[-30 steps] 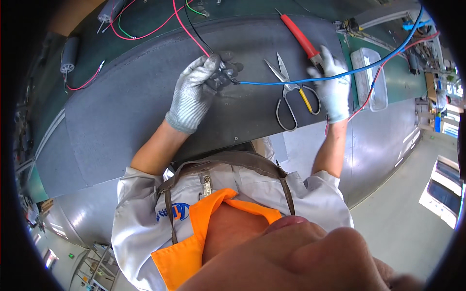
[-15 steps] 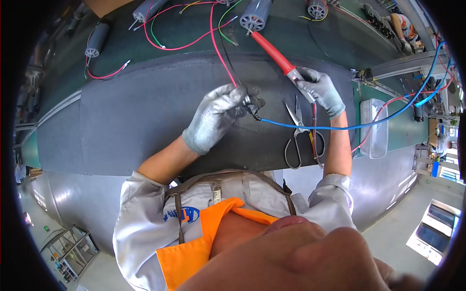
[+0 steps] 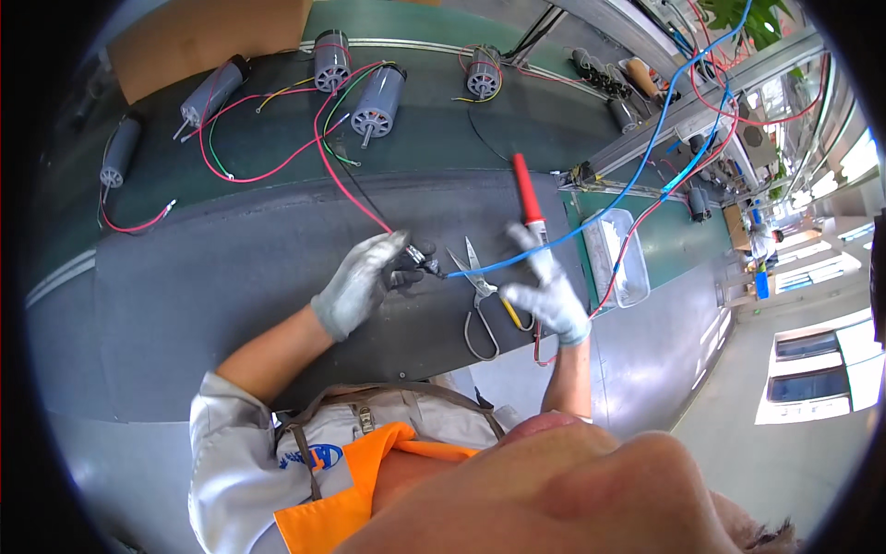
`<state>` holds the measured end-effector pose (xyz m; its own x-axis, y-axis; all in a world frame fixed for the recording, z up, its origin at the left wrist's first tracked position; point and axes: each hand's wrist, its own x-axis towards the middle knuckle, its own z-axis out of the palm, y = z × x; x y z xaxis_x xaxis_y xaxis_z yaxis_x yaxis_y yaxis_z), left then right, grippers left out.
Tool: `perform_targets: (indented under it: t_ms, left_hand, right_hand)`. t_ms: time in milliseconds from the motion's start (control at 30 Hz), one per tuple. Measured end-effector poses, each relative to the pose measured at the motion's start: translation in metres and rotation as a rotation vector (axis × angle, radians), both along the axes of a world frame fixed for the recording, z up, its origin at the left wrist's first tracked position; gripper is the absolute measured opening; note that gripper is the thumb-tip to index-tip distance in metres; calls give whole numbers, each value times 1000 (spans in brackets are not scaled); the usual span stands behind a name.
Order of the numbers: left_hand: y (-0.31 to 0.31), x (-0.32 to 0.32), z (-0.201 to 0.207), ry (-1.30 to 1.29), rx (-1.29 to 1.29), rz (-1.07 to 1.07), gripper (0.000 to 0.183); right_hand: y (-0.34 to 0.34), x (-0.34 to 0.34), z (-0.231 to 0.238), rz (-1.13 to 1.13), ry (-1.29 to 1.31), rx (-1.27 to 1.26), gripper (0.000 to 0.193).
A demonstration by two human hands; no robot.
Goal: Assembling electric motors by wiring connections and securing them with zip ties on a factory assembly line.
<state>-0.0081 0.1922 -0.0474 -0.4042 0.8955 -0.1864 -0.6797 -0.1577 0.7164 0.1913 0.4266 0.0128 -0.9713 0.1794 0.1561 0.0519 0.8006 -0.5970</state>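
My left hand (image 3: pixel 358 284), in a pale glove, is closed around a small dark clip (image 3: pixel 430 265) and the ends of a red wire (image 3: pixel 343 185) and a thin black wire. A blue cable (image 3: pixel 503 263) runs from the clip off to the upper right. The red wire leads back toward grey cylindrical motors (image 3: pixel 378 103). My right hand (image 3: pixel 551 295), gloved and slightly blurred, has its fingers spread. Just beyond its fingertips lies a test probe (image 3: pixel 527 189) with a red tip section and grey handle. Scissors (image 3: pixel 480 288) rest between the hands, a yellow-handled tool (image 3: pixel 510 312) beside them.
A dark mat (image 3: pixel 212 277) covers the near bench. Several more motors (image 3: pixel 210 92) with loose wires stand or lie along the far side, before a cardboard box (image 3: pixel 203 42). To the right are a clear plastic tray (image 3: pixel 630 268) and a metal frame rail (image 3: pixel 683 106).
My right hand has let go of the probe and opened, drawing back from it. The probe now lies away from the motor shaft. The whole view has shifted; my left hand keeps its hold.
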Motion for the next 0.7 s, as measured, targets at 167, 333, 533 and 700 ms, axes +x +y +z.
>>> perform_targets:
  t_ms: [167,333,533,700]
  left_hand:
    - [25,-32,-32,438,-161,62,36]
    - [-25,-82,20,1263,-384,-694,39]
    - [-133,-267,21,2164,-995,481,41]
    - [-178,-396,34,2011,-1154,446,71]
  right_hand:
    - [-69,-12,6,385,332,-558,36]
    - [-38,-28,13,-400,-137,110,26]
    - [-94,-92,28,497,-434,-112,38]
    - [-119,-295,24,267,164,70,46]
